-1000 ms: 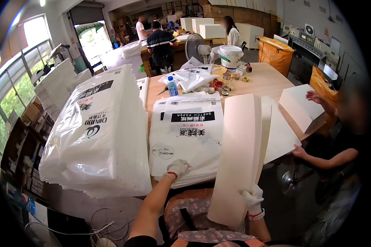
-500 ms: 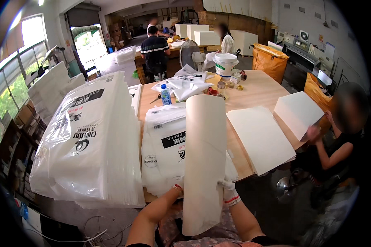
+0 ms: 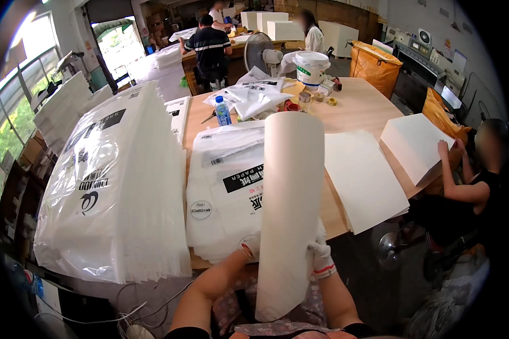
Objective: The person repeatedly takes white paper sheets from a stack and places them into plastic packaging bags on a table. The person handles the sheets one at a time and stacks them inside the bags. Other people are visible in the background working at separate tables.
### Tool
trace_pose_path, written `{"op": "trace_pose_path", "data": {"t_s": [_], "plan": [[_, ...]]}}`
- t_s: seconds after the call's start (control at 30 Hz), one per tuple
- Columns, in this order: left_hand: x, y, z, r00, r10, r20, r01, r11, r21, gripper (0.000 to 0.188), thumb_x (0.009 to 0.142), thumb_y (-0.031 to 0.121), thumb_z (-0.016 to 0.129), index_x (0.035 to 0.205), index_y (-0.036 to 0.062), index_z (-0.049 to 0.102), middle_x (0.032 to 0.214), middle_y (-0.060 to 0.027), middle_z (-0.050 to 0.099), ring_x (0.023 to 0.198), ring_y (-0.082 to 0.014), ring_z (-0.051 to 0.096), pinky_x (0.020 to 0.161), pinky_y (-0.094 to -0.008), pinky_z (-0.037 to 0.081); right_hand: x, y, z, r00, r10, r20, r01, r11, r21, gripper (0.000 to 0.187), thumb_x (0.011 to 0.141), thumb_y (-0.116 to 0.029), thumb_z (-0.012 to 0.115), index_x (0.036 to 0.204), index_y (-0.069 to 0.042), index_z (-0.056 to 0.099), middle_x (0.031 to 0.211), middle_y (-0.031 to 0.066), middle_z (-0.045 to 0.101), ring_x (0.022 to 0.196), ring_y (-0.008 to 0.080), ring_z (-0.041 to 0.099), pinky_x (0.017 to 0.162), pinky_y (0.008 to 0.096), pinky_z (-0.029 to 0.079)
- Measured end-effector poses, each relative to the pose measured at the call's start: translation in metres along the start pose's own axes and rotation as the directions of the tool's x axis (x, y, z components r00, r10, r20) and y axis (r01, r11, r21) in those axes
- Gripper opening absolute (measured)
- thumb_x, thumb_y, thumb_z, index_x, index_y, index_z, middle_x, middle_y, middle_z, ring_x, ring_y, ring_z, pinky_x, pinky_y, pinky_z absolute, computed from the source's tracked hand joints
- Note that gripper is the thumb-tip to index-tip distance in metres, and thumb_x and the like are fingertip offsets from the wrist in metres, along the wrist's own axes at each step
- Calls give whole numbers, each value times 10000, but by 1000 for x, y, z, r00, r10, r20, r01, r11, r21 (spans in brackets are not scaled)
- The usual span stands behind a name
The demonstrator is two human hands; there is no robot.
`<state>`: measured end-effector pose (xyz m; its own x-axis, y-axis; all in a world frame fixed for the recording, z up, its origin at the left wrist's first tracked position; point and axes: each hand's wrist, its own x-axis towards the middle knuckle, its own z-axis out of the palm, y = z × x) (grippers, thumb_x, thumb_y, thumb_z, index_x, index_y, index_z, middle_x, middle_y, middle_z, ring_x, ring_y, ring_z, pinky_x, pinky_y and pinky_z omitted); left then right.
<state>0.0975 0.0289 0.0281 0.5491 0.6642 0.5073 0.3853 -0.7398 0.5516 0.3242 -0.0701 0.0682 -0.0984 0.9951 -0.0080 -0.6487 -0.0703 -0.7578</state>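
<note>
A curved stack of large white paper sheets [image 3: 291, 198] stands upright before me, bowed lengthwise. My right hand [image 3: 322, 259], in a white knit glove with a red-striped cuff, grips its right edge with the thumb in front. My left hand [image 3: 250, 246], also gloved, is at the paper's left edge, over the plastic bags; its fingers are hidden behind the paper. Beneath lies a pile of clear printed plastic bags [image 3: 215, 169] on the wooden table [image 3: 356, 101]. To the right rests a flat stack of white sheets [image 3: 367, 181].
A tall pile of filled plastic bags [image 3: 113, 214] stands at left. Farther back are a water bottle [image 3: 223, 111], a white bucket [image 3: 311, 69], tape rolls [image 3: 332, 102] and a fan [image 3: 258, 53]. At right a co-worker [image 3: 475, 175] handles a thick paper block [image 3: 415, 144].
The curved paper has shifted slightly right in view, and more of my left glove shows. The co-worker's hands at right now rest on the block's edge. A person at the back has stretched an arm leftward.
</note>
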Motion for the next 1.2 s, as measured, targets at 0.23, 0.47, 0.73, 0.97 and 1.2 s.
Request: {"op": "trace_pose_path", "data": {"t_s": [0.23, 0.47, 0.73, 0.97, 1.2], "plan": [[63, 4, -107, 604, -746, 281, 750, 414, -516, 57, 866, 86, 509, 866, 34, 532, 821, -70, 660, 575, -76, 538, 495, -223, 433, -74, -102, -38, 968, -194, -160, 65, 807, -587, 302, 696, -143, 700, 945, 12, 629, 847, 25, 645, 741, 106, 585, 661, 254, 479], [98, 18, -73, 681, -500, 535, 730, 405, -551, 158, 814, 171, 525, 878, 55, 612, 853, -48, 656, 558, -103, 510, 483, -266, 406, -169, -172, 22, 947, -263, 185, 91, -332, -939, 190, 650, -189, 729, 647, -45, 605, 679, 171, 594, 561, 336, 579, 492, 372, 468], [113, 198, -44, 952, -50, 302, -54, 944, 326, 154, 830, 118, 516, 983, 100, 507, 811, -53, 564, 744, -160, 591, 593, -313, 492, -109, -99, 21, 998, 55, 21, 36, -296, -954, 298, 749, -349, 630, 821, -61, 607, 752, 160, 616, 706, 357, 607, 621, 442, 489], [47, 112, -16, 918, -281, 280, 286, 958, 25, 305, 777, 112, 584, 1070, 51, 526, 1012, -144, 585, 872, -305, 604, 705, -390, 500, -50, -94, 43, 888, -306, -342, -324, 111, -940, 503, 709, -390, 734, 1046, -74, 536, 1016, 158, 593, 920, 325, 591, 745, 397, 472], [-6, 44, -19, 907, 421, 4, -356, 763, 539, 179, 836, 134, 559, 1001, 78, 599, 1094, -137, 586, 938, -295, 598, 725, -361, 516, 62, -24, -51, 908, -315, -277, -347, -193, -918, 399, 874, -140, 459, 1263, -53, 457, 1161, 212, 546, 1009, 392, 562, 809, 437, 478]]}}
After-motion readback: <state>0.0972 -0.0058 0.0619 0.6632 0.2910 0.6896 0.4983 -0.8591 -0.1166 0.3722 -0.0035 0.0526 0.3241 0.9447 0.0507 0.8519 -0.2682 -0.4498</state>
